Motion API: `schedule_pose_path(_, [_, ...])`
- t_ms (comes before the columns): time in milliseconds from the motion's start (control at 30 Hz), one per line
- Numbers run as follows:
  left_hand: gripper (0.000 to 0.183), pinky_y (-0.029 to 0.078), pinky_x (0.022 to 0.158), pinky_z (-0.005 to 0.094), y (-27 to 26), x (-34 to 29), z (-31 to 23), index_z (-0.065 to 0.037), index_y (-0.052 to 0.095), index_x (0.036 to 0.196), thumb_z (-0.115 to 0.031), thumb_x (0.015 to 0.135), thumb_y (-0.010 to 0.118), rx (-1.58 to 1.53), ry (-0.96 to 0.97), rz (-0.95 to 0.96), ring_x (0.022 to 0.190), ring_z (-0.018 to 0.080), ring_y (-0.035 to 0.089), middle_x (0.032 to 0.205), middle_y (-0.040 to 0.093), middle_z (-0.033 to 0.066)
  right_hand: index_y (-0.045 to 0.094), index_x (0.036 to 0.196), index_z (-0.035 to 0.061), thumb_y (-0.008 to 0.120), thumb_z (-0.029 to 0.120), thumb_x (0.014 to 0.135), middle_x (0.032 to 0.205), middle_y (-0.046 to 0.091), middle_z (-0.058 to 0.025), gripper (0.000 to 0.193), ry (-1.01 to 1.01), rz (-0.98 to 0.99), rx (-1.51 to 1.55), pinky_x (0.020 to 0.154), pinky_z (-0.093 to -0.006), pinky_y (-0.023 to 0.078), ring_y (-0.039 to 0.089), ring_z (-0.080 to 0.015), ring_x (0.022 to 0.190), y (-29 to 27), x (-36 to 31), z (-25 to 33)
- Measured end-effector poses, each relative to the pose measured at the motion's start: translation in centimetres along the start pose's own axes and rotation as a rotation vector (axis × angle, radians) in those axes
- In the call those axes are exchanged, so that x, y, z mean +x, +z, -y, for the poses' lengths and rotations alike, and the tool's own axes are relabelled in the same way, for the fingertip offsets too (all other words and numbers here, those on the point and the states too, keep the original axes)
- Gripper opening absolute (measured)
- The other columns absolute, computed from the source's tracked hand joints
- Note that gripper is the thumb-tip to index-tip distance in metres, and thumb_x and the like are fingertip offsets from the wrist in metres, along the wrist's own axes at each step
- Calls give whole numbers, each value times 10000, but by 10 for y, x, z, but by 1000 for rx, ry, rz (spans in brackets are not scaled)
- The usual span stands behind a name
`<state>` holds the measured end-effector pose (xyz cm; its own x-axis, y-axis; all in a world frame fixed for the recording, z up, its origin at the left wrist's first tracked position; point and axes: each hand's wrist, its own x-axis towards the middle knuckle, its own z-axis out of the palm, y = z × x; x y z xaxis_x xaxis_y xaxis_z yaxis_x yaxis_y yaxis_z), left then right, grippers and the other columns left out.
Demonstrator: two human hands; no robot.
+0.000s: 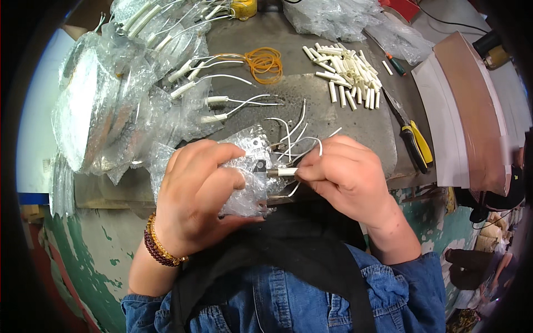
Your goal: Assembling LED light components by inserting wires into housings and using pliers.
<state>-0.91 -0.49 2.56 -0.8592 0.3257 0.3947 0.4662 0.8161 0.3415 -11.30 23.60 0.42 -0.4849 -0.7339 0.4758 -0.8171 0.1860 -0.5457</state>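
My left hand is closed around a bubble-wrapped part at the table's near edge. A metal end of this part, with holes in it, sticks out of the plastic wrap, and several white wires come from it. Just right of it, my right hand pinches a short white sleeve between thumb and fingertips. The sleeve lines up with a metal stub on the wrapped part. My fingers hide its right end.
Several white sleeves lie in a pile at the back right. Wrapped parts with wires heap up on the left. Orange rubber bands, yellow-black pliers, a screwdriver and a cardboard piece lie around the metal tabletop.
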Motion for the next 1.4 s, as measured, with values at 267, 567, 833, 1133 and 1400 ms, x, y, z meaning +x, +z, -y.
schedule_pose_path(267, [547, 506, 851, 492, 5, -1, -1, -91, 562, 909, -358, 594, 920, 45, 59, -120, 977, 391, 633, 1123, 663, 172, 721, 829, 72, 778, 61, 765, 794, 703, -39, 87, 159, -43, 399, 677, -342, 480, 635, -206, 724, 10, 3, -3])
schedule_pose_path(567, [543, 502, 848, 487, 3, 0, -1, -90, 547, 895, -338, 597, 927, 19, 26, -182, 978, 406, 629, 1116, 661, 185, 721, 929, 134, 846, 252, 676, 845, 616, 16, 307, -203, -237, -337, 659, -337, 413, 560, -190, 747, 0, -15, 21])
schedule_pose_path(833, [550, 493, 860, 463, -9, 4, -5, -69, 563, 917, -321, 587, 924, 79, -50, -63, 982, 391, 618, 1113, 652, 188, 616, 808, 121, 783, 198, 739, 732, 563, -11, 197, 11, 12, -287, 608, -348, 420, 573, -211, 687, -15, -24, 12])
schedule_pose_path(1133, [79, 520, 691, 404, 21, 49, -29, -58, 648, 861, -61, 802, 701, -195, 44, 150, 761, 327, 636, 823, 639, 113, 612, 727, 94, 797, 244, 810, 614, 516, -29, 253, -72, -150, -196, 509, -364, 380, 528, -245, 538, -27, -19, 8])
schedule_pose_path(1400, [155, 479, 629, 426, 28, 56, -31, -61, 587, 810, -120, 794, 730, -207, -56, 118, 708, 339, 608, 769, 598, 113, 632, 722, 49, 718, 275, 883, 691, 649, -131, 291, 485, -142, -587, 592, -451, 498, 651, -345, 650, -50, 9, -59])
